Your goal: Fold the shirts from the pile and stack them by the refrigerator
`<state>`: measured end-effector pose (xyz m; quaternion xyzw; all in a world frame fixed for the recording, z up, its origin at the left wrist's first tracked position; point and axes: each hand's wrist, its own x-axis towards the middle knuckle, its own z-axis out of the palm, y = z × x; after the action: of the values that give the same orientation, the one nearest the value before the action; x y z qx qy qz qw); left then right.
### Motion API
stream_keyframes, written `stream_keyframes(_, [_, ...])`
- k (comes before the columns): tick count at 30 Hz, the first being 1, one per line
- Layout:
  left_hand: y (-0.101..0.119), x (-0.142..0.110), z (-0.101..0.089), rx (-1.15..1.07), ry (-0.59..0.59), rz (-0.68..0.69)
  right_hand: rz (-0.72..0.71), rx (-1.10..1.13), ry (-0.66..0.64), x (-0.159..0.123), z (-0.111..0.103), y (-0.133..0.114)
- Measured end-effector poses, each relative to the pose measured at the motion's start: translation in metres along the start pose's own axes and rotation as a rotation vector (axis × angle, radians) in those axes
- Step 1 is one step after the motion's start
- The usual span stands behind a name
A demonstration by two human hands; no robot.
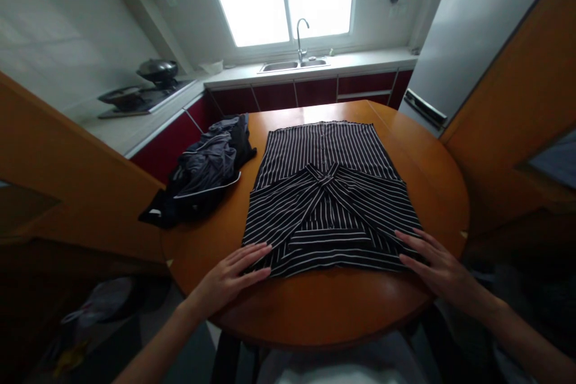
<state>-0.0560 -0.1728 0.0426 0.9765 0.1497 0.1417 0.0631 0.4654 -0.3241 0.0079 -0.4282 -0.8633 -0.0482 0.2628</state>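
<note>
A black garment with white stripes [324, 150] lies spread flat on the table, a knotted tie detail at its middle and buttons down the centre. Its striped lower part is folded across the edge nearest me. My left hand [231, 273] rests with fingers stretched out on the near left corner of the cloth. On the near right corner lies my right hand [434, 261], its fingers spread flat. Neither hand grips the fabric.
Dark grey and black clothes [204, 162] are heaped on the table's left side. The round wooden table [333, 306] stands before a counter with a sink [294, 65] and a stove [144, 99] with pans. A fridge [477, 30] is at the right.
</note>
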Motion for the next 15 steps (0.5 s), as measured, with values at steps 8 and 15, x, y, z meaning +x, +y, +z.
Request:
stream_keyframes(8, [-0.002,0.014,-0.005,0.043,-0.137,0.088,-0.028,-0.031,-0.138,0.006,-0.002,0.003])
stream_keyframes(15, [-0.001,0.023,0.003,0.037,-0.113,0.081,-0.024,-0.045,-0.122,0.003,0.004,0.009])
